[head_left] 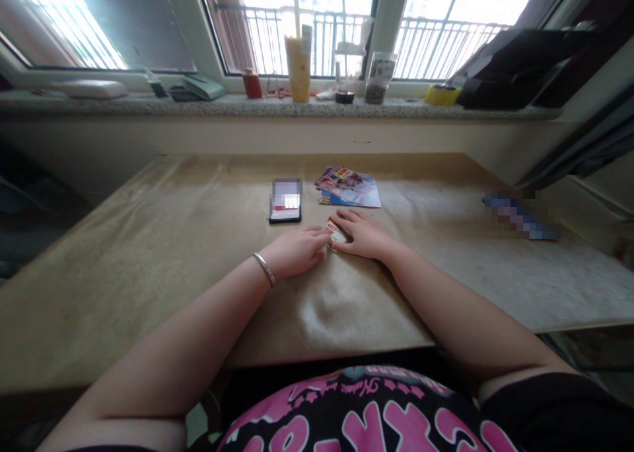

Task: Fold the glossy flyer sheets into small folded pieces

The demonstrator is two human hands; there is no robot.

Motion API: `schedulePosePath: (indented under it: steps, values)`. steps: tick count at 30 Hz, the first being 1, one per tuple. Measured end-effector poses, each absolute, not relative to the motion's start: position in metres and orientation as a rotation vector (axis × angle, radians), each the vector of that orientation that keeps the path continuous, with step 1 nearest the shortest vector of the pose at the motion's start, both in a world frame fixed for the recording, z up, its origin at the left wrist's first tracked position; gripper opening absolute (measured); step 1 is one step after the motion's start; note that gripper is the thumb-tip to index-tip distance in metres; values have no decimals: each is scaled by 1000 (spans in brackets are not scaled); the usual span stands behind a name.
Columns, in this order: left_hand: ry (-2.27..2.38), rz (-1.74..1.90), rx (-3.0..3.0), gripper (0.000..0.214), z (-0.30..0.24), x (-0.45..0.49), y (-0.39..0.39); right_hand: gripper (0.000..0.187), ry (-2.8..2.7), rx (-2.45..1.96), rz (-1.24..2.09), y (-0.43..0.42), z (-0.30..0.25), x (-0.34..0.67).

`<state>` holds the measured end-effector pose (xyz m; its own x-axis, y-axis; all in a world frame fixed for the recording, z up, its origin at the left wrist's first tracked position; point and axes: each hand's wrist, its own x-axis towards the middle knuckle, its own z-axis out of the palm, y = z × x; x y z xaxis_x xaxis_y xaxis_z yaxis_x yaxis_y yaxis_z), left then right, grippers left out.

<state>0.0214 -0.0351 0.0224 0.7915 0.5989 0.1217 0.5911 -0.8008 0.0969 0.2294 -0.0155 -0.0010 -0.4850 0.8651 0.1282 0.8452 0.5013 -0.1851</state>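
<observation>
My left hand (296,249) and my right hand (360,234) lie close together on the tan table (148,267), near its middle. Between them sits a small white and red object (335,232), perhaps a card or packet, which both hands touch at their fingertips. The left hand's fingers are curled round its left edge; the right hand's fingers press on it from the right. A silver bracelet (264,268) circles my left wrist. Just beyond the hands lie a phone (286,201) and a stack of colourful printed cards or leaflets (349,188).
A blurred flat object (520,215) rests at the table's right. The stone windowsill (222,106) behind holds a yellow bottle (298,69), a red cup (252,83), a jar (377,76), a tape roll (442,94) and a black bag (515,69).
</observation>
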Motion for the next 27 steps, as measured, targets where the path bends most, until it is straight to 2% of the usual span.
schedulePosePath:
  steps: [10,15,27]
  values:
    - [865,99,2924,38,22,14,-32,83,-2577,-1476,273,-14,-1,232]
    - [835,40,2904,36,26,13,-34,83,-2609,-1440,310,-13,-3,237]
    - [935,143,2901,39,12,21,-33,52,-2445,-1450,185,-7,-12,235]
